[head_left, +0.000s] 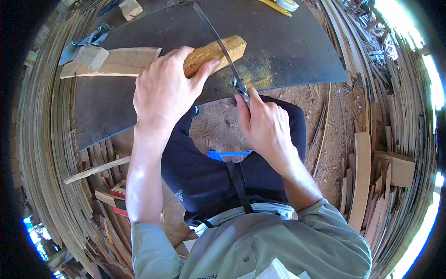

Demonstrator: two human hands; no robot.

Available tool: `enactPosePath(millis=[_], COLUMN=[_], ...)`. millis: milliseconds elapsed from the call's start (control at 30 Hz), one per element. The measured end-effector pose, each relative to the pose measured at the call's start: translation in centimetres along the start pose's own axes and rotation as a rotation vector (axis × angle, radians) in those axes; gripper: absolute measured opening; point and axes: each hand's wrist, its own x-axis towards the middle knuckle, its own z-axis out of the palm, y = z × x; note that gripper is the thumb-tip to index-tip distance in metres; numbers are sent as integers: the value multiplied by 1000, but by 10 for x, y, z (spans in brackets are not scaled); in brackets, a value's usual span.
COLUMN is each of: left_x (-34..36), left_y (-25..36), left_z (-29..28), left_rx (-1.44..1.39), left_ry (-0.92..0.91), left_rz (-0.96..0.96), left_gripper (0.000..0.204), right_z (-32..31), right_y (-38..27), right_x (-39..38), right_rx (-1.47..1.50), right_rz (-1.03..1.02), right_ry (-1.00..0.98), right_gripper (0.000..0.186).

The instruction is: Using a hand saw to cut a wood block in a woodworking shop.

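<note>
My left hand (162, 88) is wrapped round a yellowish-brown wood block (199, 56), holding it at a slant over the dark tabletop (297, 53). The block's right end sticks out past my thumb. A thin-bladed handsaw (210, 29) lies across that end, its blade running from the far left down to the grip. My right hand (268, 124) is closed round the saw's dark grip, nearer to me than the table's edge. Yellowish sawdust (256, 76) is scattered on the table just right of the block. How deep the blade sits in the wood I cannot tell.
On the table's left lie a flat board (132, 61), a pale block (92, 56) and a blue cloth (95, 36). Another block (130, 9), a yellow tool (278, 7) and a tape roll (288, 4) lie at the far side. Stacked wood strips (44, 139) flank me.
</note>
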Motion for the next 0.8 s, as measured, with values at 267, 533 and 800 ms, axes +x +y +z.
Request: enactPosePath(millis=[267, 533, 800], left_x=[3, -3, -4], left_y=[-4, -1, 3], left_z=[2, -2, -4], left_rx=[-53, -90, -78], left_ry=[29, 7, -12], left_rz=[25, 107, 63], left_gripper=[57, 54, 55], right_z=[0, -13, 5], right_y=[54, 21, -5], right_x=[-110, -29, 3], right_rx=[260, 170, 84], right_rz=[34, -84, -83], right_ry=[-21, 82, 146], right_gripper=[16, 27, 32])
